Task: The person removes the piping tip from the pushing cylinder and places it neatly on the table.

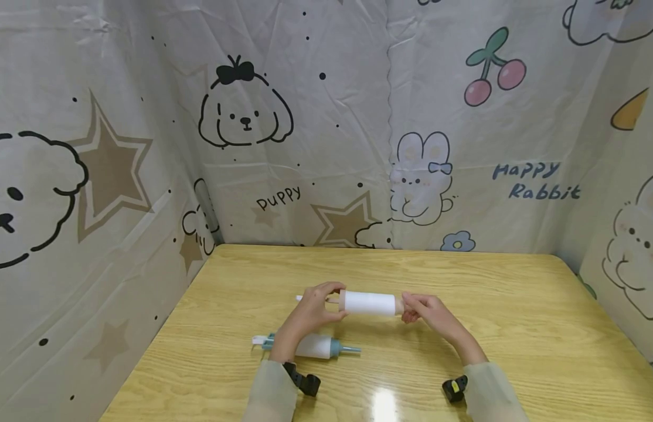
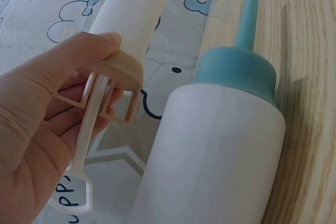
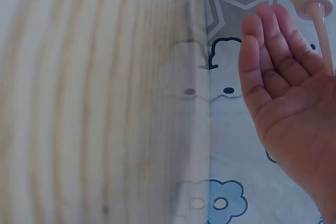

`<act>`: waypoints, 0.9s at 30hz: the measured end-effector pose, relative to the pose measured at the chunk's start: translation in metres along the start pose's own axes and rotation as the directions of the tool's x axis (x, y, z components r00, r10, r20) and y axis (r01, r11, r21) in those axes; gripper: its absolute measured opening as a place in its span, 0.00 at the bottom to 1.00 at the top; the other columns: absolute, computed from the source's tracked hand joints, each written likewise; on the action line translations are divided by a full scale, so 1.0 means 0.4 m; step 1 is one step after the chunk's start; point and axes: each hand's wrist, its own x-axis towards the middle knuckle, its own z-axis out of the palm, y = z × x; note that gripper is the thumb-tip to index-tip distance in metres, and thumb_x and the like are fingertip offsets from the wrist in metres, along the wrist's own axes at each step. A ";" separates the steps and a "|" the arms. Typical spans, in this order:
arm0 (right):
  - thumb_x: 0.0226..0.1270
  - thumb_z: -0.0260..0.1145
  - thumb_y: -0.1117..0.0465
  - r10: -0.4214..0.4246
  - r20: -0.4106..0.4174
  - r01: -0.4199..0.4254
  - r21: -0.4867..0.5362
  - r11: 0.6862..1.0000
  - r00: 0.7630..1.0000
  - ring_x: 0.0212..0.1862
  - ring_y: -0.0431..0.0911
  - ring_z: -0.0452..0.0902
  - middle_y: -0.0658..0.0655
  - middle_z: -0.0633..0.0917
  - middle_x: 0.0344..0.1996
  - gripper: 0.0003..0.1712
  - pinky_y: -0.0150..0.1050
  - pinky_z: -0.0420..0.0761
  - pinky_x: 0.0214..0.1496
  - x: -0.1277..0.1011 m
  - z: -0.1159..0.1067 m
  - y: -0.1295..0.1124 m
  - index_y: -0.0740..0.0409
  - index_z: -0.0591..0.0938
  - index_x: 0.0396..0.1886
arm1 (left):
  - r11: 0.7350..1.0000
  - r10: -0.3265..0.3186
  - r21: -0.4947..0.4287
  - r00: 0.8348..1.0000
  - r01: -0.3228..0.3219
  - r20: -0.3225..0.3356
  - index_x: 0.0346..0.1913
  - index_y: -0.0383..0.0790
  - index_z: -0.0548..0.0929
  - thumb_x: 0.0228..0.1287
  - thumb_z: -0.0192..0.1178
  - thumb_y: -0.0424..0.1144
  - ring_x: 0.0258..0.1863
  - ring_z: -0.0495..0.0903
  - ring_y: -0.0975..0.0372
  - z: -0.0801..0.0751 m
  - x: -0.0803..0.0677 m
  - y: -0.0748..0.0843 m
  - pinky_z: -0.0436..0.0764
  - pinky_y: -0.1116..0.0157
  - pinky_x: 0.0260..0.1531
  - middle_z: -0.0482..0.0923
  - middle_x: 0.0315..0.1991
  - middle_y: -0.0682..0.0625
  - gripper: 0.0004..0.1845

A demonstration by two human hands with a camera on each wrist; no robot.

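A large plastic syringe with a white barrel [image 1: 370, 303] and pale pink ends is held level above the table. My left hand [image 1: 312, 308] grips its rear collar, thumb on one side and fingers around the other; the white plunger rod [image 2: 90, 127], ending in a ring, runs past the palm. At the opposite end, my right hand [image 1: 432, 313] pinches the slim pink nozzle [image 3: 322, 38]; its thumb is hidden in the right wrist view. A second syringe with teal ends [image 1: 334, 347] lies on the table beneath my left forearm, nozzle to the right.
The wood-grain table [image 1: 516, 328] stretches out to both sides. A printed curtain [image 1: 326, 117] with cartoon animals hangs behind it and along its sides. Black wrist cameras [image 1: 308, 384] are strapped over both sleeves.
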 end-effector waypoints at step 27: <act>0.64 0.69 0.58 -0.113 -0.015 0.113 -0.036 0.993 0.993 0.55 0.52 0.77 0.62 0.81 0.49 0.16 0.49 0.75 0.59 -0.005 0.009 0.008 0.60 0.77 0.48 | 0.999 -0.033 -0.039 0.999 0.034 0.025 0.55 0.36 0.79 0.56 0.72 0.38 0.52 0.82 0.50 0.002 -0.004 -0.002 0.85 0.57 0.49 0.82 0.53 0.43 0.24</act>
